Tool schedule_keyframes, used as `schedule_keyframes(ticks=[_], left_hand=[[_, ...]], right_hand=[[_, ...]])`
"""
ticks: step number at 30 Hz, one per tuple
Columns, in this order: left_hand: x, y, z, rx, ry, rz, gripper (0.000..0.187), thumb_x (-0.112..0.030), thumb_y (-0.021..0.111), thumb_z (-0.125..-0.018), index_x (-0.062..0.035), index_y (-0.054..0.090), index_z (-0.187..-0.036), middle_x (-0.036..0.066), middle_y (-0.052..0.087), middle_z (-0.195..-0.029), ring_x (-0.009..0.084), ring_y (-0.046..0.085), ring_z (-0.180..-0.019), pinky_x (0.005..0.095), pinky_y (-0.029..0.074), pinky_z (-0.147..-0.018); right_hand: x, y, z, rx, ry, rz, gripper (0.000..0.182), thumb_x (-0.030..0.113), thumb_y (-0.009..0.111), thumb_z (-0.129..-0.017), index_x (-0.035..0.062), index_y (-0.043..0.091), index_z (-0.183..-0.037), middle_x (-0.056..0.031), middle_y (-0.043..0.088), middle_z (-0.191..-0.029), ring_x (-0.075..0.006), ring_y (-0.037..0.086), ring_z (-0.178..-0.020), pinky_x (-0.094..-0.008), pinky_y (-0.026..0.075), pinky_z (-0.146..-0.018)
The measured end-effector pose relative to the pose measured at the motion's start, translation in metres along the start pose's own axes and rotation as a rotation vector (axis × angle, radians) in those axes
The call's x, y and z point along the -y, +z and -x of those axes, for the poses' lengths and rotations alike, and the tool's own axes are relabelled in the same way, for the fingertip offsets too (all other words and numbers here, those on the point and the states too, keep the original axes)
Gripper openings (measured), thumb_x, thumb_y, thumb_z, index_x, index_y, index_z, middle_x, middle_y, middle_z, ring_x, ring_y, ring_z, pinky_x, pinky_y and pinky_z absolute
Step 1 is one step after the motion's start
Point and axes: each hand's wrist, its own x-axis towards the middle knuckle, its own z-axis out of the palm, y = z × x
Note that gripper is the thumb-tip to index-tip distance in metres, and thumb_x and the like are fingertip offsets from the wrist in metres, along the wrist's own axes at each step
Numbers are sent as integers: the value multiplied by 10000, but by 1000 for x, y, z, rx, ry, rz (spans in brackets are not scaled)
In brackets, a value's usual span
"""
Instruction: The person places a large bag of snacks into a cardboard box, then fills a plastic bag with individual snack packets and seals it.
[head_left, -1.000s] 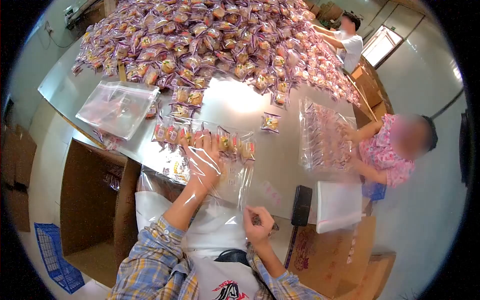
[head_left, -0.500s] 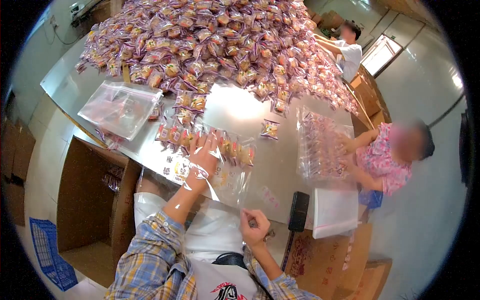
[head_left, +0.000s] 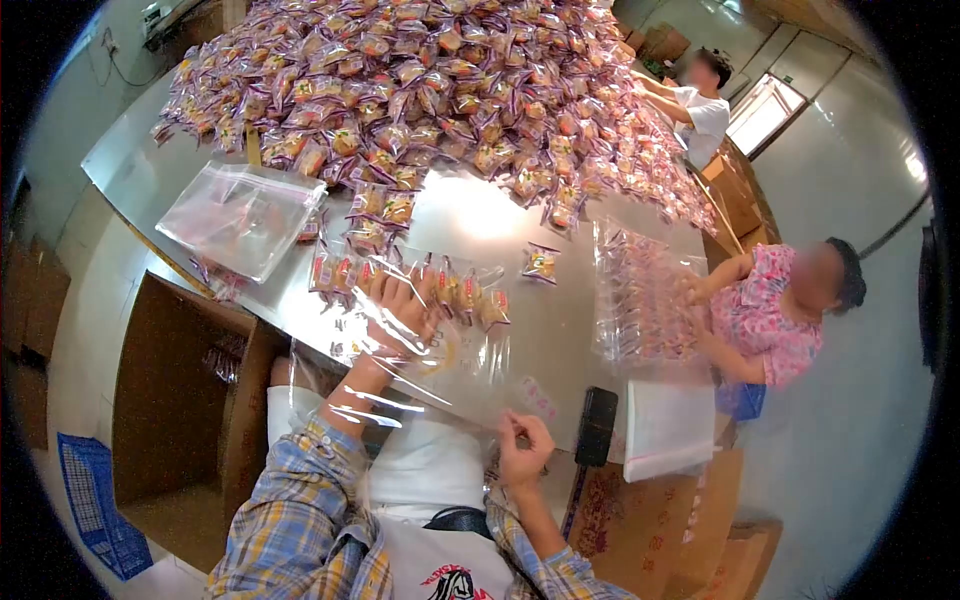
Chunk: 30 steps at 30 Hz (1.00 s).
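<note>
A large clear plastic bag [head_left: 440, 375] lies over the near table edge, with a row of small wrapped cakes [head_left: 465, 292] in its far part. My left hand [head_left: 400, 310] reaches under the film, its fingers spread and a little bent over the row; glare streaks cross the wrist. At the bag's near right corner, my right hand [head_left: 527, 448] pinches the film between thumb and fingers. Several more wrapped cakes [head_left: 370, 215] sit just beyond the row, and a single wrapped cake [head_left: 540, 263] lies to the right.
A huge heap of wrapped cakes [head_left: 400, 90] covers the far table. Stacked clear bags [head_left: 240, 215] lie left, above an open carton [head_left: 170, 400]. A black phone-like object [head_left: 597, 425] and white bag stack [head_left: 670, 425] lie right. Two co-workers [head_left: 775, 310] [head_left: 705, 110] work at the right side.
My left hand has bent its fingers and drawn slightly back toward me. My right hand has moved a little right and up with the bag's corner, stretching the film across my left wrist.
</note>
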Motion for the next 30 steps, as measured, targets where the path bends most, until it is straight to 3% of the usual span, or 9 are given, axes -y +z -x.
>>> schedule_keyframes(ticks=[4,7,12,15,18,23,27,28,30], left_hand=[[15,6,17,-129,110,20,461,-224,730,-835,-117,676,-1279,88,673,-1221,282,598,-1199,539,345,-1150],[9,5,23,-188,82,13,405,-183,720,-830,-129,697,-1231,9,700,-1177,245,622,-1166,558,343,-1151],[14,8,26,-125,92,-18,506,-195,804,-792,-131,669,-1276,18,677,-1247,233,602,-1214,551,283,-1190],[13,11,28,-70,68,-16,477,-191,774,-834,-122,658,-1291,24,673,-1302,228,593,-1267,541,271,-1203],[11,5,24,-106,52,-55,431,-166,738,-848,-114,675,-1271,24,683,-1303,214,598,-1259,533,276,-1203],[14,16,25,-167,45,-34,411,-144,708,-843,-101,696,-1252,27,687,-1305,198,618,-1211,526,280,-1201],[19,18,32,-58,10,-10,448,-183,733,-833,-105,673,-1270,34,651,-1385,234,588,-1272,523,294,-1159],[18,17,31,-98,27,-11,414,-186,711,-842,-116,686,-1249,35,663,-1331,228,588,-1269,523,300,-1159],[15,13,28,-164,50,-18,357,-192,666,-858,-140,713,-1208,35,687,-1222,218,589,-1264,524,310,-1157]], right_hand=[[-27,-4,-8,-62,-15,-40,136,-28,769,-859,-6,746,-991,-27,626,-873,-83,557,-722,-238,454,-631],[-15,-5,-10,-113,131,-71,171,9,800,-795,29,747,-956,-83,658,-895,-204,626,-752,-334,502,-706],[24,3,49,23,-413,-6,262,-26,830,-721,77,627,-851,-80,611,-947,-238,601,-824,-369,498,-685],[52,30,58,549,-279,5,325,49,808,-776,6,710,-1083,-210,646,-1240,-332,647,-1089,-430,529,-922],[57,68,18,289,-338,240,365,92,808,-813,6,685,-1146,-195,652,-1127,-375,651,-1005,-446,549,-882],[11,88,2,83,-462,106,236,82,800,-804,71,689,-1012,-150,666,-1018,-385,646,-930,-475,542,-883],[18,52,17,440,-570,113,170,120,813,-767,95,673,-859,-176,709,-1154,-368,673,-1121,-460,543,-910],[20,47,23,544,-514,163,257,139,770,-816,58,697,-1049,-252,628,-1344,-421,565,-1320,-488,494,-1031],[29,49,22,551,-431,340,390,140,720,-860,-3,636,-1213,-297,542,-1423,-468,479,-1380,-519,429,-1103]])
